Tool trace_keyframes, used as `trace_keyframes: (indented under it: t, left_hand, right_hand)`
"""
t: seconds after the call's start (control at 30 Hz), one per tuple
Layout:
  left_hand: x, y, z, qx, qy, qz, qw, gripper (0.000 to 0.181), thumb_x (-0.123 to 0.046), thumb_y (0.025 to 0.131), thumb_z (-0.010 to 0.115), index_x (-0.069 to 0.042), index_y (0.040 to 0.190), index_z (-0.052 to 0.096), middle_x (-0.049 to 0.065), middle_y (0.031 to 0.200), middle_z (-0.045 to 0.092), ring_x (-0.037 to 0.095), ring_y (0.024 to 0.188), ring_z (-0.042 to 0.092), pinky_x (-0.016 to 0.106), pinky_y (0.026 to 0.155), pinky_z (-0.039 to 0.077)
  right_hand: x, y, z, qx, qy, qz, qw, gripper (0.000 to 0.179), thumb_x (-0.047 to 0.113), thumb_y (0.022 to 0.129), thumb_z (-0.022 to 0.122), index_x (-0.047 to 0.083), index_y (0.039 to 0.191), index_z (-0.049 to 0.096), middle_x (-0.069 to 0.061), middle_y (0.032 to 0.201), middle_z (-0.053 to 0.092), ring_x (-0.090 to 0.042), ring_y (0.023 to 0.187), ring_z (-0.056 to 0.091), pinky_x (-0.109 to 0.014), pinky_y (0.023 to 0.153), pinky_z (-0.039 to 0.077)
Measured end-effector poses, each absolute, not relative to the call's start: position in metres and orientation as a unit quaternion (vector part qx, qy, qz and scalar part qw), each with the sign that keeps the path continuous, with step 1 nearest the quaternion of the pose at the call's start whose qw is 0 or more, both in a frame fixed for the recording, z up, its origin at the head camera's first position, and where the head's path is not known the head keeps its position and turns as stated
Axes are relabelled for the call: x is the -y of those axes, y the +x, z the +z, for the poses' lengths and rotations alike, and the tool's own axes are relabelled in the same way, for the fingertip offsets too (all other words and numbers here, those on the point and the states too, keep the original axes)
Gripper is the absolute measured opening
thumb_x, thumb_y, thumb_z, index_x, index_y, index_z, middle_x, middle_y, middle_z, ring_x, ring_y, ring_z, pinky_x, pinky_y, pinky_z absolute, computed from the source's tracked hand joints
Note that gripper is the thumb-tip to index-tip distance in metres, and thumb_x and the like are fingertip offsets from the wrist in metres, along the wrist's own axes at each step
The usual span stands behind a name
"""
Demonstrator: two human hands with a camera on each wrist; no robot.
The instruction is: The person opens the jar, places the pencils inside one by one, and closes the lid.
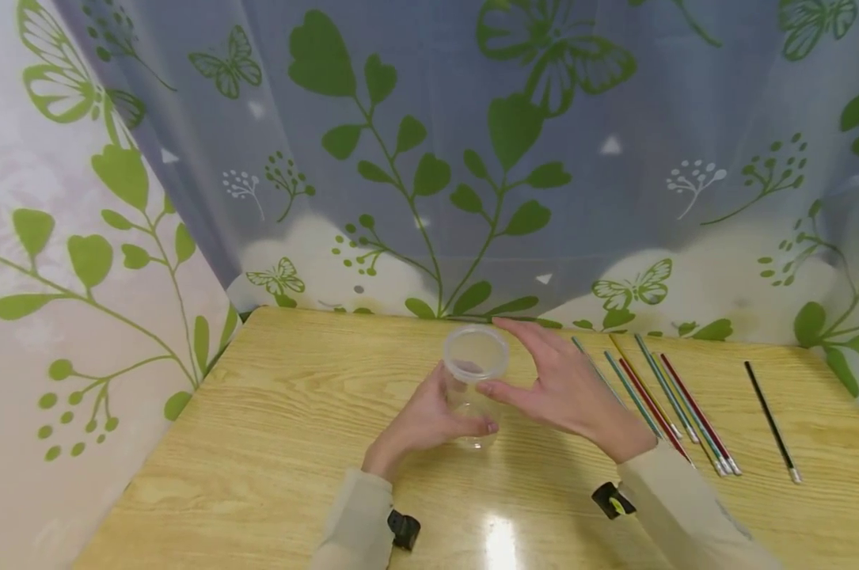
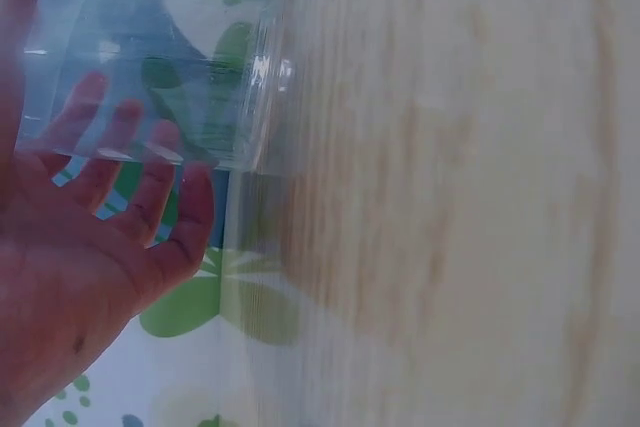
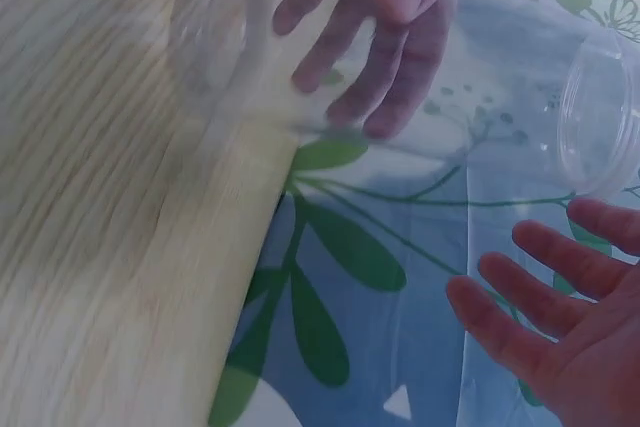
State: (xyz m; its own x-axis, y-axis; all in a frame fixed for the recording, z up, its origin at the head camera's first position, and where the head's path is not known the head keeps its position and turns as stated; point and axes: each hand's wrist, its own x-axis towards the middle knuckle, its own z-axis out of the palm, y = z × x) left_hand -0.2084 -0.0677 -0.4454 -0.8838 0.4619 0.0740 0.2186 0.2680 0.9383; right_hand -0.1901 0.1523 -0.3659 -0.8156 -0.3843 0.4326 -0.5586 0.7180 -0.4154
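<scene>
A clear, round plastic jar [image 1: 465,393] with a pale rim stands upright in front of me in the head view. My left hand [image 1: 425,419] grips its lower body, thumb across the near side and fingers behind, seen through the clear wall in the right wrist view. My right hand [image 1: 568,388] is beside the jar's top, its thumb right at the rim and its fingers spread out past the far side. In the right wrist view those fingers [image 3: 535,292] are extended next to the jar's rim end.
Several coloured pencils [image 1: 674,396] lie in a loose group on the wooden table [image 1: 294,396], right of the right hand. A single black pencil [image 1: 769,419] lies farther right. Behind the table's back edge hangs a leaf-patterned curtain [image 1: 415,103].
</scene>
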Motion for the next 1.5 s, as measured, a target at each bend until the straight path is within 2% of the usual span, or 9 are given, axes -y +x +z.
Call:
trace_keyframes:
  t: [0.2, 0.37, 0.6, 0.83, 1.07, 1.3, 1.5]
  left_hand:
    - [0.070, -0.205, -0.442, -0.820, 0.198, 0.525, 0.117, 0.078, -0.039, 0.075, 0.090, -0.029, 0.142, 0.052, -0.006, 0.143, 0.059, 0.020, 0.137, 0.052, 0.052, 0.114, 0.043]
    - [0.069, -0.206, -0.442, -0.836, 0.194, 0.499, 0.120, 0.076, -0.042, 0.076, 0.089, -0.028, 0.143, 0.054, -0.005, 0.143, 0.060, 0.021, 0.140, 0.051, 0.055, 0.117, 0.039]
    - [0.069, -0.206, -0.440, -0.850, 0.189, 0.476, 0.126, 0.081, -0.046, 0.077, 0.088, -0.025, 0.147, 0.051, 0.000, 0.149, 0.056, 0.026, 0.141, 0.050, 0.055, 0.115, 0.042]
    - [0.071, -0.212, -0.440, -0.833, 0.213, 0.493, 0.132, 0.084, -0.038, 0.077, 0.090, -0.024, 0.149, 0.049, -0.007, 0.147, 0.057, 0.019, 0.138, 0.052, 0.050, 0.115, 0.043]
    - [0.074, -0.220, -0.442, -0.808, 0.246, 0.512, 0.159, 0.082, -0.030, 0.078, 0.090, -0.029, 0.149, 0.048, -0.011, 0.144, 0.057, 0.017, 0.137, 0.051, 0.053, 0.119, 0.036]
    - [0.078, -0.228, -0.442, -0.778, 0.289, 0.525, 0.190, 0.086, -0.021, 0.082, 0.087, -0.016, 0.155, 0.041, -0.004, 0.155, 0.048, 0.022, 0.148, 0.040, 0.058, 0.124, 0.027]
    - [0.080, -0.231, -0.441, -0.784, 0.283, 0.512, 0.209, 0.090, -0.026, 0.082, 0.086, -0.019, 0.157, 0.038, -0.003, 0.161, 0.042, 0.024, 0.151, 0.035, 0.059, 0.123, 0.028]
  right_hand:
    - [-0.140, -0.197, -0.364, 0.895, 0.266, 0.334, 0.127, 0.078, 0.044, 0.082, 0.085, 0.014, 0.147, 0.054, -0.007, 0.133, 0.068, -0.025, 0.112, 0.067, -0.040, 0.083, 0.059]
    - [-0.135, -0.199, -0.363, 0.898, 0.253, 0.344, 0.104, 0.084, 0.049, 0.079, 0.086, 0.014, 0.147, 0.053, -0.008, 0.131, 0.068, -0.024, 0.109, 0.068, -0.040, 0.079, 0.060]
    - [-0.129, -0.201, -0.361, 0.896, 0.227, 0.377, 0.066, 0.077, 0.048, 0.079, 0.087, 0.015, 0.141, 0.055, -0.008, 0.117, 0.071, -0.016, 0.081, 0.068, -0.028, 0.063, 0.055]
    - [-0.128, -0.206, -0.361, 0.881, 0.221, 0.415, 0.046, 0.072, 0.037, 0.078, 0.089, 0.014, 0.138, 0.057, -0.008, 0.119, 0.069, -0.022, 0.091, 0.065, -0.029, 0.065, 0.055]
    - [-0.128, -0.213, -0.365, 0.868, 0.239, 0.433, 0.036, 0.076, 0.032, 0.075, 0.092, 0.013, 0.140, 0.058, -0.010, 0.128, 0.065, -0.026, 0.103, 0.062, -0.033, 0.076, 0.054]
    - [-0.132, -0.221, -0.363, 0.862, 0.256, 0.438, 0.003, 0.076, 0.029, 0.075, 0.092, 0.013, 0.141, 0.058, -0.008, 0.123, 0.063, -0.027, 0.108, 0.059, -0.040, 0.084, 0.053]
    - [-0.136, -0.229, -0.361, 0.843, 0.285, 0.454, -0.031, 0.076, 0.023, 0.074, 0.093, 0.013, 0.141, 0.059, -0.009, 0.123, 0.063, -0.028, 0.110, 0.058, -0.047, 0.091, 0.051]
